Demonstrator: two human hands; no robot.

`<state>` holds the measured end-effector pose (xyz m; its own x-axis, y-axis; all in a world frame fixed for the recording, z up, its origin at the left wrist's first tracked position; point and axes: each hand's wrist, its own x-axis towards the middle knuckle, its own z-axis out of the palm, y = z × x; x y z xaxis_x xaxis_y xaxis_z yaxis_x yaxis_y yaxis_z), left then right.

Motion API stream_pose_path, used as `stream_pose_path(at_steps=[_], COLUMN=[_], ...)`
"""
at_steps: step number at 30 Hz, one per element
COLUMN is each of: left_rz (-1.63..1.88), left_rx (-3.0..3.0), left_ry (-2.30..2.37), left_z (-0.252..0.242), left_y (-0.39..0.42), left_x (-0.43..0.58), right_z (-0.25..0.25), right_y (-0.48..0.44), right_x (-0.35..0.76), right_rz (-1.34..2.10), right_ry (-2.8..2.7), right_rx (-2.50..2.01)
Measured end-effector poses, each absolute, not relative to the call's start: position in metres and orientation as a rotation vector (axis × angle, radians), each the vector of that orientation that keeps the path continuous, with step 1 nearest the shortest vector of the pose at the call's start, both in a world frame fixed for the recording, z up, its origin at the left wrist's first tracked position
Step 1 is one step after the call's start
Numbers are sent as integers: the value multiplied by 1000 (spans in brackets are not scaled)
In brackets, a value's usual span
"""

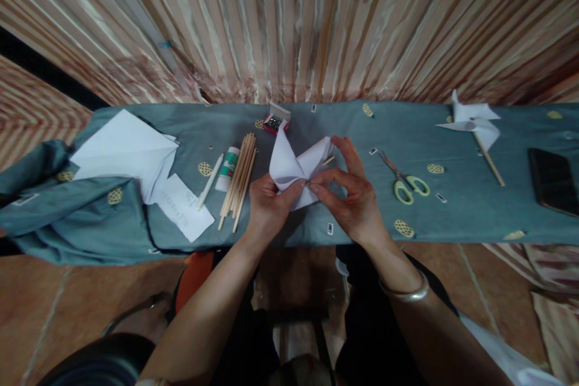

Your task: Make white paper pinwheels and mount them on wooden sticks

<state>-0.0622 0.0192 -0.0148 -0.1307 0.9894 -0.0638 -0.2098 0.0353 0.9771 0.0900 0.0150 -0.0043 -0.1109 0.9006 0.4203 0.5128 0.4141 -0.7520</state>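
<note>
A white folded paper pinwheel (289,160) is held between both hands above the cloth-covered table. My left hand (271,202) grips its left and lower side, the thumb pressed near the centre. At the centre, the thumb and index finger of my right hand (350,193) are pinched together; what lies between them is too small to make out. Another right finger touches the paper's upper right corner. The tip of a wooden stick (329,161) shows behind the paper on the right. Just behind the pinwheel stands an open small red box (274,123) with dark pins inside.
Left of my hands lie wooden sticks (239,175), a glue stick (227,169), a white pen (210,182), a paper slip (185,208) and white sheets (122,151). To the right are scissors (402,184), a finished pinwheel (477,120) and a phone (552,181). A curtain (289,30) hangs behind.
</note>
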Motion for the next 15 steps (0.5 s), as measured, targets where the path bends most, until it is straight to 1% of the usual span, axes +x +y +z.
stream_pose_path(at_steps=[7,15], left_rz=[1343,1360], left_rx=[949,1010], left_ry=[1214,1206], left_z=[-9,-16], left_y=[19,18], left_x=[-62,-63], right_z=[-3,-6], right_y=[15,17], right_x=[90,91], right_rz=[553,658], right_ry=[-1761,-1710], right_rx=[-1233,-1216])
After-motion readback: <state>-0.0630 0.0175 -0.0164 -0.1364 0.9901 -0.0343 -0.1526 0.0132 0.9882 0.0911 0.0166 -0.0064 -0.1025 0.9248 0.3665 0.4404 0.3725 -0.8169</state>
